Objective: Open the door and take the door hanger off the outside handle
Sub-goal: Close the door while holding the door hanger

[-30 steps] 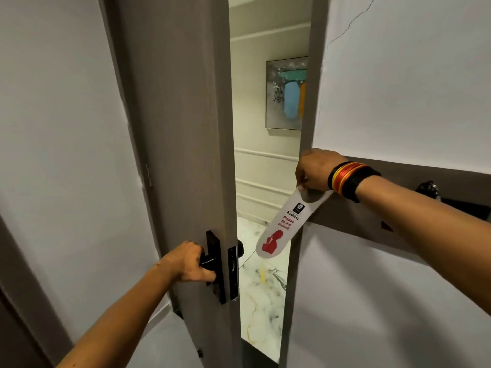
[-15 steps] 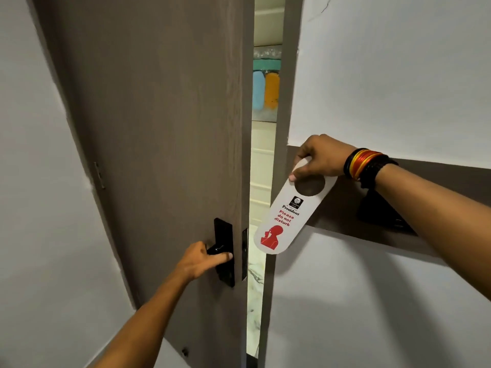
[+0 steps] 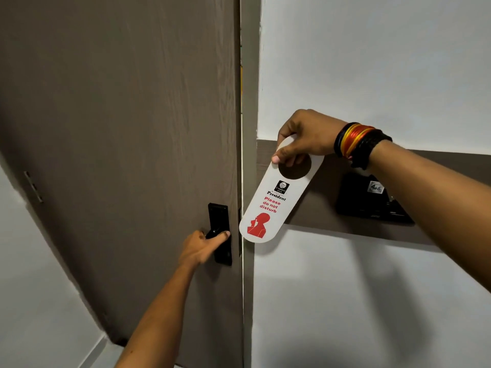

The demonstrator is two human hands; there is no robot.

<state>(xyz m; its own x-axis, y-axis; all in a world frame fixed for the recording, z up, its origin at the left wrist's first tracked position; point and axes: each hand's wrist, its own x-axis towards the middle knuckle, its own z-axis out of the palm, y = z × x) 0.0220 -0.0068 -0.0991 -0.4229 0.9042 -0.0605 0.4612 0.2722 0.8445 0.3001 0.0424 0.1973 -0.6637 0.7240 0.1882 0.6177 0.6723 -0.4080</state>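
Observation:
The grey-brown wooden door fills the left half and stands almost shut, with only a thin slit at the frame. My left hand grips the black inside handle on its black plate. My right hand, with coloured bangles on the wrist, pinches the top of the white door hanger beside its round hole. The hanger reads "Please do not disturb" with a red figure and hangs tilted in front of the door frame and wall. The outside handle is hidden.
The door frame runs vertically right of the door. A brown band crosses the white wall and carries a black wall unit with a small label. A hinge shows on the door's left edge.
The door has swung from well ajar to nearly shut under my left hand. My right hand has brought the hanger inside, in front of the wall.

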